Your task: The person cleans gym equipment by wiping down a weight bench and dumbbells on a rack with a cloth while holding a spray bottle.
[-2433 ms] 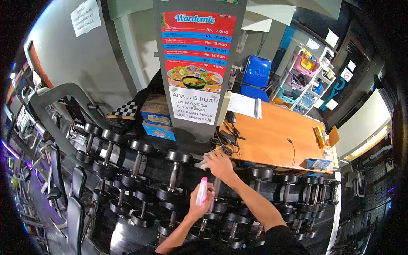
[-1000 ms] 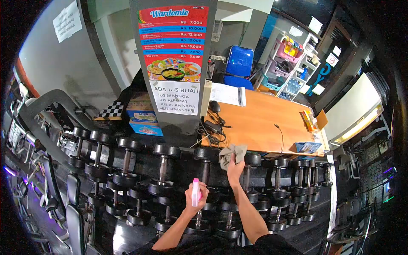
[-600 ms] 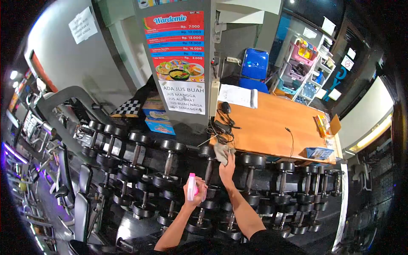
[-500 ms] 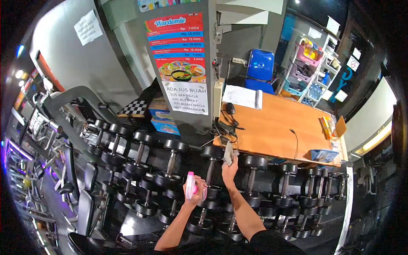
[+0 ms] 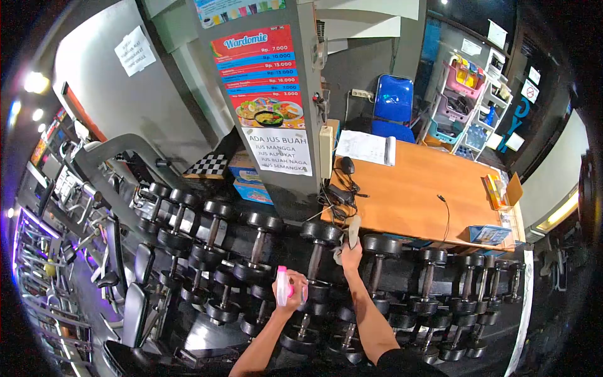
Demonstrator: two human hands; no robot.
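My left hand [image 5: 293,295] is wrapped round a spray bottle [image 5: 281,288] with a white and pink head, held above the dumbbell rack. My right hand [image 5: 352,259] grips a greyish cloth [image 5: 354,231], part of which sticks up past the fingers while another part hangs at their left side. The cloth is beside the upper head of a black dumbbell [image 5: 321,232]; whether they touch I cannot tell. To the right of that hand lies another dumbbell [image 5: 382,245]. The bottle's lower part is mostly hidden by the fingers.
Several more dumbbells [image 5: 260,221] fill the tiered rack on both sides. Behind it stands an orange-brown desk [image 5: 408,188] with cables, an open notebook [image 5: 364,147] and small boxes. A grey pillar [image 5: 286,195] with menu posters rises ahead. Gym machines [image 5: 135,308] are at left.
The view has shifted a little, so the surroundings appear lower and farther right. My right hand has moved slightly right of the dumbbell head, and the cloth hangs differently. The left hand keeps its hold.
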